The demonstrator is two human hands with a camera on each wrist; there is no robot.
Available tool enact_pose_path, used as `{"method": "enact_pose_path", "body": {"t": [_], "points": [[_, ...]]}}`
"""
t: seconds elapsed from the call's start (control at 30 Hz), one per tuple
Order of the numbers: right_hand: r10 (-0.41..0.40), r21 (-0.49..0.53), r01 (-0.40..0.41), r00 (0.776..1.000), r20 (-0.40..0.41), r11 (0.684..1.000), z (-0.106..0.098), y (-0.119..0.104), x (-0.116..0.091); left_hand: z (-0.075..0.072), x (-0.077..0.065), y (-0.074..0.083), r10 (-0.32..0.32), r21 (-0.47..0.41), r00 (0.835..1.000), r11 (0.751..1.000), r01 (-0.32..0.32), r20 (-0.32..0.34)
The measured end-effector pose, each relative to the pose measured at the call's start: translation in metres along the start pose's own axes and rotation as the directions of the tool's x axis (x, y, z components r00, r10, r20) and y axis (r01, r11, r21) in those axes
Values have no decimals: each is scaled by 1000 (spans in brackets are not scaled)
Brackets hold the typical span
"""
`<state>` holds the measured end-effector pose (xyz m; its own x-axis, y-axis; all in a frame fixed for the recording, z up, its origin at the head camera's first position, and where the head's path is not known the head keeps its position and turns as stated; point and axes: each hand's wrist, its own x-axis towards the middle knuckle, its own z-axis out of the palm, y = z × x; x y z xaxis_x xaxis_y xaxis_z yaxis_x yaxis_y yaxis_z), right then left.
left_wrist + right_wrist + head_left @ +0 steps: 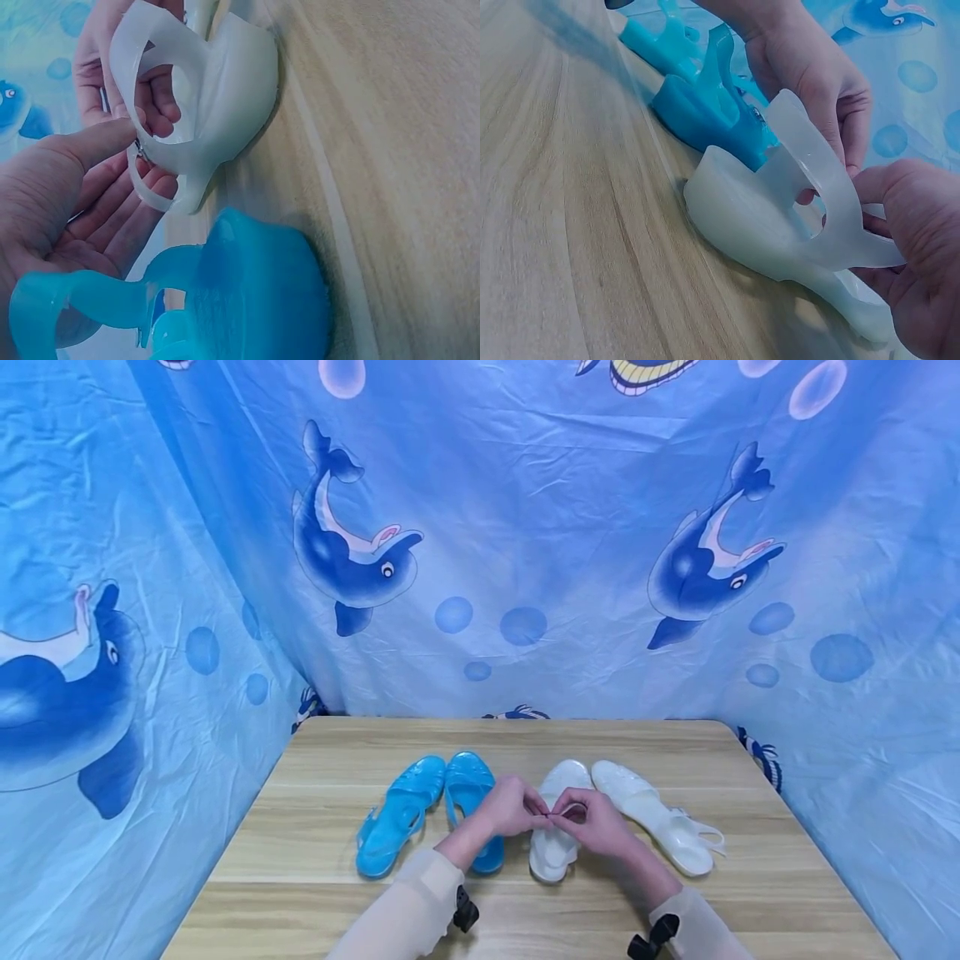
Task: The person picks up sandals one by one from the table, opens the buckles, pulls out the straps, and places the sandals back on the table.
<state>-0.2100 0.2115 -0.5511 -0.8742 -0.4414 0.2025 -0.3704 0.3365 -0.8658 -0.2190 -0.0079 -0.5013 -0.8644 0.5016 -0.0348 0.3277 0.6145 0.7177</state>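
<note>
A white jelly sandal stands on the wooden table between my two hands. My left hand pinches its ankle strap at a small metal buckle, thumb on one side and fingers on the other. From the other side, my right hand pinches the strap close to the left fingertips. The sole rests on the tabletop. In the right wrist view, the right fingertips are partly hidden behind the strap. A blue sandal stands just beside my left hand, its strap near the palm.
Another white sandal lies to the right, its back strap sticking outward. Two blue sandals stand on the left, the outer one angled. The wooden table meets a blue dolphin-print cloth behind and at the sides.
</note>
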Motion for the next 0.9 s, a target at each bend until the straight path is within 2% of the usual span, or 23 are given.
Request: {"method": "enact_pose_path", "body": {"t": [0.1,0.27,0.5,0.73,0.9], "points": [[10,-11,-10,1000,-28,1000,2,-1,0,-1,-1,-4,5,-1,1000,1000,-5,-6],[12,-45,-14,999,-44,999,7,-7,7,-5,-5,-10,-22,-11,999,1000,21,-28],[-28,-92,31,999,34,995,2,-12,13,-4,-5,-8,-30,-4,999,1000,30,-35],[-7,-161,9,1000,11,987,-4,-14,4,-1,0,-6,-8,-21,1000,1000,8,3],[-47,-172,50,999,25,984,-4,-15,2,0,0,-6,-13,-25,1000,1000,13,5]]}}
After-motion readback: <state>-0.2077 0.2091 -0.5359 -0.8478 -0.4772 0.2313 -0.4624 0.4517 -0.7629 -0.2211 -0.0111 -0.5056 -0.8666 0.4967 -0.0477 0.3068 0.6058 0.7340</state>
